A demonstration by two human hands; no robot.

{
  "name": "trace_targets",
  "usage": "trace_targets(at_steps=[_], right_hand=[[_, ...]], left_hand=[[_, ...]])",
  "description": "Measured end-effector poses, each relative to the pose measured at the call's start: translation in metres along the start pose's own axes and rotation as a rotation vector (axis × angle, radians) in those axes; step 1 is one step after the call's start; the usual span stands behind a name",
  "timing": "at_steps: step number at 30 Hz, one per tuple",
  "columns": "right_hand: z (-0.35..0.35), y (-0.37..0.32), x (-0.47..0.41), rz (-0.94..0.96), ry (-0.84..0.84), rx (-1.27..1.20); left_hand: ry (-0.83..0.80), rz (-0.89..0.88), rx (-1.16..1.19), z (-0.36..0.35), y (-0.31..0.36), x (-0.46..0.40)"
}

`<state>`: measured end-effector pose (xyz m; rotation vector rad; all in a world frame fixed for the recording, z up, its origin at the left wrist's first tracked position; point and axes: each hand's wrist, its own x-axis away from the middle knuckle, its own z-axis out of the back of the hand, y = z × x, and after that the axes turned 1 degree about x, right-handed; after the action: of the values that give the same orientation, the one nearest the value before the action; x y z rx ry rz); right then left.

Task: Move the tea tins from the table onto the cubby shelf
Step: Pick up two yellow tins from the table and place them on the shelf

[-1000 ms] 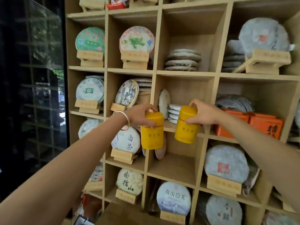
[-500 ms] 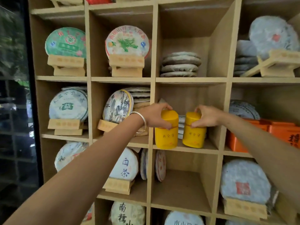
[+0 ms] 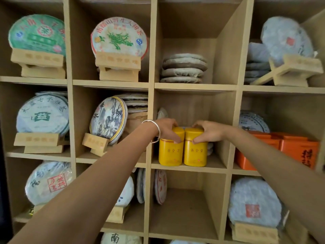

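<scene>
Two yellow tea tins stand upright side by side, touching, on the floor of a middle cubby of the wooden shelf. My left hand grips the lid of the left tin; a silver bangle circles that wrist. My right hand grips the lid of the right tin. Both tins rest near the cubby's front edge. Behind them, wrapped tea cakes are partly hidden.
Round paper-wrapped tea cakes on wooden stands fill the neighbouring cubbies. A stack of tea cakes lies in the cubby above. Orange boxes sit in the cubby to the right. The cubby below holds two upright cakes at its left side.
Both hands carried the tins from in front of the shelf into the middle cubby and set them down, then pushed them together until they touch. The camera moved closer.
</scene>
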<state>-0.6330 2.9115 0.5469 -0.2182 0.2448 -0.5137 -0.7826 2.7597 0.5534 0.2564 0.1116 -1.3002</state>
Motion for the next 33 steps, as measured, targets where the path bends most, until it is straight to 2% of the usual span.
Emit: trace_targets(at_steps=[6, 9, 12, 15, 19, 23, 33], right_hand=[[-0.009, 0.006, 0.010, -0.011, 0.007, -0.078], [-0.019, 0.013, 0.027, -0.022, 0.149, -0.145], [-0.035, 0.025, 0.046, 0.070, 0.286, -0.172], [-0.052, 0.029, 0.055, 0.154, 0.350, -0.183], [-0.060, 0.028, 0.051, 0.185, 0.387, -0.298], [-0.060, 0.022, 0.042, 0.203, 0.385, -0.283], [-0.068, 0.015, 0.033, 0.199, 0.431, -0.283]], left_hand=[[-0.019, -0.033, -0.293, 0.007, 0.015, 0.000], [0.082, -0.072, -0.246, 0.003, 0.008, 0.007], [0.201, -0.173, -0.199, -0.005, 0.000, 0.020], [0.246, -0.219, -0.224, -0.016, -0.006, 0.027], [0.269, -0.208, -0.252, -0.021, -0.012, 0.031], [0.294, -0.184, -0.391, -0.021, -0.012, 0.030], [0.260, -0.159, -0.498, -0.019, -0.016, 0.023]])
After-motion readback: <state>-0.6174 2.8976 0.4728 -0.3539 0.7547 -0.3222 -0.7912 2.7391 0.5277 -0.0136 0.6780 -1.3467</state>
